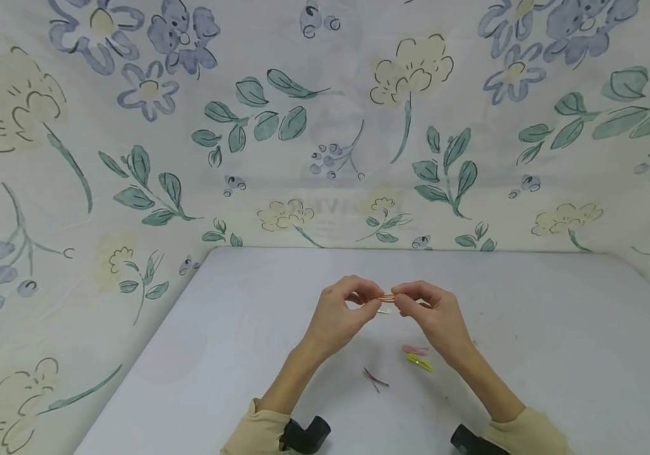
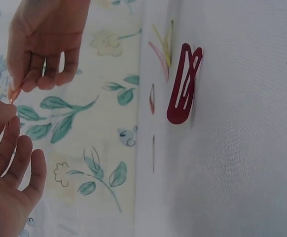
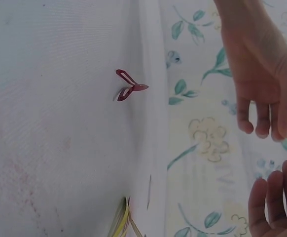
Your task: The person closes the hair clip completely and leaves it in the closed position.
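Observation:
Above the table, a small orange hair clip (image 1: 387, 298) spans both hands. My left hand (image 1: 338, 319) pinches one end between thumb and fingertips, and my right hand (image 1: 438, 319) pinches the other. In the left wrist view, the orange clip (image 2: 14, 94) is partly covered by fingertips, so whether it is open cannot be told. A dark red snap hair clip (image 2: 175, 111) lies splayed on the table, nearer the body. Right of it lie a pink hair clip (image 1: 414, 349) and a yellow hair clip (image 1: 420, 363), side by side. Just below the hands shows a pale clip (image 1: 384, 310).
The white table (image 1: 216, 354) reaches back to a floral cloth (image 1: 347, 208), which also hangs along the left side. Black wrist devices (image 1: 307, 436) sit by both sleeves. Thin slivers (image 2: 153, 154) show near the table's far edge in the left wrist view.

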Demonstrator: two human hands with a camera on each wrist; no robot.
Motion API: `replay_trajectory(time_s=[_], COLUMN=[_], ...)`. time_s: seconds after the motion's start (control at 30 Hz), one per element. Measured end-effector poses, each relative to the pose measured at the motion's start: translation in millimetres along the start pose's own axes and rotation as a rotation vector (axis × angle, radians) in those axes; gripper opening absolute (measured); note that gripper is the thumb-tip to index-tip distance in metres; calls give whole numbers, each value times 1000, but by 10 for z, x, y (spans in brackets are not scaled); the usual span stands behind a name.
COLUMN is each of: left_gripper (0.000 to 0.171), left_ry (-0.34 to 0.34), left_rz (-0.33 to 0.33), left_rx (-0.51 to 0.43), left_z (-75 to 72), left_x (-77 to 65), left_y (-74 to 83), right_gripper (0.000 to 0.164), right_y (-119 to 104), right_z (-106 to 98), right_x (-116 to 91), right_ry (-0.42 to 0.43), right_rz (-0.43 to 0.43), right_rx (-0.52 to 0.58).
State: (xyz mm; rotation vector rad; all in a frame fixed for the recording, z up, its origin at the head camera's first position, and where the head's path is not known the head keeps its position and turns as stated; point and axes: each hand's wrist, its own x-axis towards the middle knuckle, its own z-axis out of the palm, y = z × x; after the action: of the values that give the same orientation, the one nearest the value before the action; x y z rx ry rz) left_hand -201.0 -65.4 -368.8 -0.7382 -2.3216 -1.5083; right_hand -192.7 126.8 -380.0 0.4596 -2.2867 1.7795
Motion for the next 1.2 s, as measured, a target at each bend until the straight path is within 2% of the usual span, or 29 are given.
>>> replay_trajectory(time_s=[0.27, 0.5, 0.77, 0.9, 1.07, 1.2], left_gripper=[9, 8, 7, 7, 8, 8], left_ry=[12, 29, 24, 7, -8, -40], left_rz=[32, 88, 157, 166, 150, 125], left_rx=[83, 172, 245, 267, 251, 257], left_z=[7, -14, 34, 74, 137, 193], left_x=[15, 15, 54, 115, 202, 268], left_y=[-31, -43, -67, -67, -58, -69], right_gripper=[19, 19, 22, 24, 26, 23], right_y=[13, 32, 55, 63, 76, 96], right_z=[-3, -18, -137, -221, -312, -366], right_x=[37, 61, 78, 77, 112, 161], right_ry=[-5, -23, -80, -102, -105, -90], right_rz=[20, 35, 13, 0, -13, -52], right_rx=[-19, -52, -148, -186, -209, -287])
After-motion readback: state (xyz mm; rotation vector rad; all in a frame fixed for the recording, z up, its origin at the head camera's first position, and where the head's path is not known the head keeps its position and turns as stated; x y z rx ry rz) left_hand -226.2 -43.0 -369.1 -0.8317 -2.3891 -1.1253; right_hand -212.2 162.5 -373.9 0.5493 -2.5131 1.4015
